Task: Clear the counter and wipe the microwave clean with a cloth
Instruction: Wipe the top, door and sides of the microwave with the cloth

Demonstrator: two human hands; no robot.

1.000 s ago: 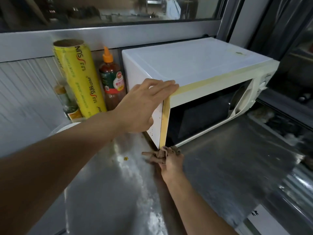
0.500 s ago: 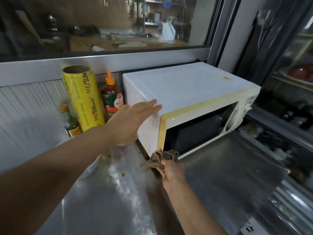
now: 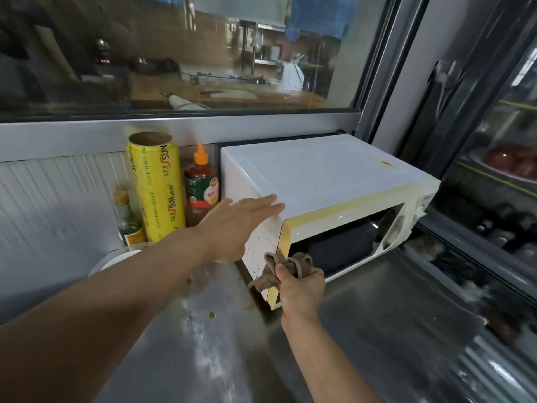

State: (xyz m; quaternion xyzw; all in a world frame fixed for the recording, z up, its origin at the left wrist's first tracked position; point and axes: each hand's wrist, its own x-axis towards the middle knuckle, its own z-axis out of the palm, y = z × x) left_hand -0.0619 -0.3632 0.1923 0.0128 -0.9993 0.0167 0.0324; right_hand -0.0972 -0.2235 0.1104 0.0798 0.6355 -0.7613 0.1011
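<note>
My right hand (image 3: 300,283) curls tight round a bunched brown cloth (image 3: 286,267), pressing it against the microwave's (image 3: 325,181) near front corner; my left hand (image 3: 235,225) lies flat, fingers straight, against its speckled left side by the top edge; the microwave sits on the steel counter (image 3: 203,344); left of it stand a sauce bottle (image 3: 201,184), a yellow wrap roll (image 3: 157,187), a small bottle (image 3: 128,219); crumbs (image 3: 212,315) dot the counter.

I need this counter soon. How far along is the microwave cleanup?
Done: the microwave top looks clean. In hand: the right hand grips a cloth at its lower front corner; the left hand steadies the speckled side. Left: that side, crumbs on the counter, and the wrap roll and bottles not cleared.
</note>
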